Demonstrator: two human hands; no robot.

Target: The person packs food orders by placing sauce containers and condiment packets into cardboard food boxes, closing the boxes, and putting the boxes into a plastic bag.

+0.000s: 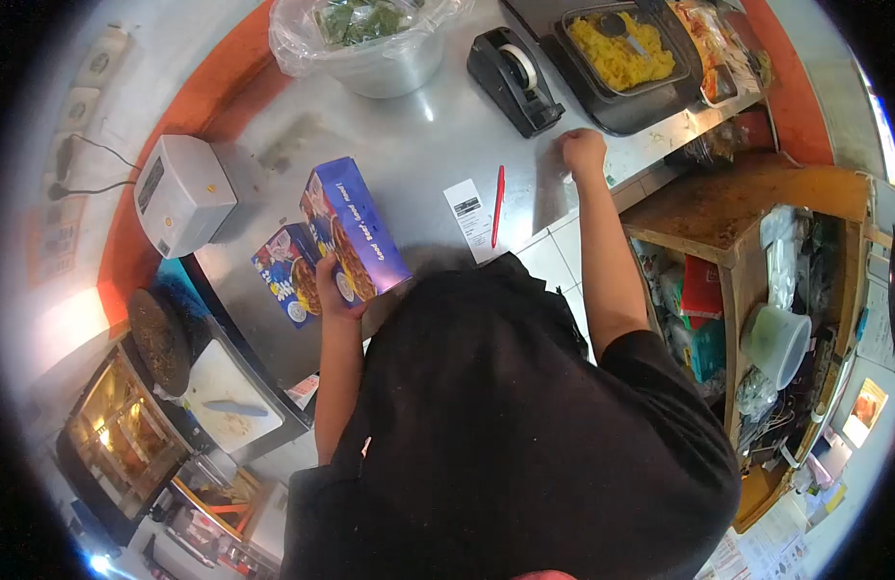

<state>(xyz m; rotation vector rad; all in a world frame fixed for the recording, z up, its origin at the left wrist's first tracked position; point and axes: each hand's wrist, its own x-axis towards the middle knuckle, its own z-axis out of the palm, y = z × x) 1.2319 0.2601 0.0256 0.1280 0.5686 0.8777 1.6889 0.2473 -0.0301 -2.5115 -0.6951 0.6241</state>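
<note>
My left hand [337, 290] grips a blue printed food box [358, 227] near its lower left edge. The box stands on the steel counter, with a second blue printed panel [286, 274] against its left side; whether that is a flap or another box I cannot tell. My right hand [584, 153] is closed at the counter's edge, just below a black tape dispenser [515, 82]; its fingers hide what they may hold. Between my hands lie a white receipt [472, 217] and a red pen [498, 206].
A metal pot [389, 72] lined with plastic holds green leaves. A tray of yellow food [623, 50] sits at the far right of the counter. At the left stand a white device [183, 196] and a cutting board with a knife [233, 408]. A wooden shelf [699, 237] is at my right.
</note>
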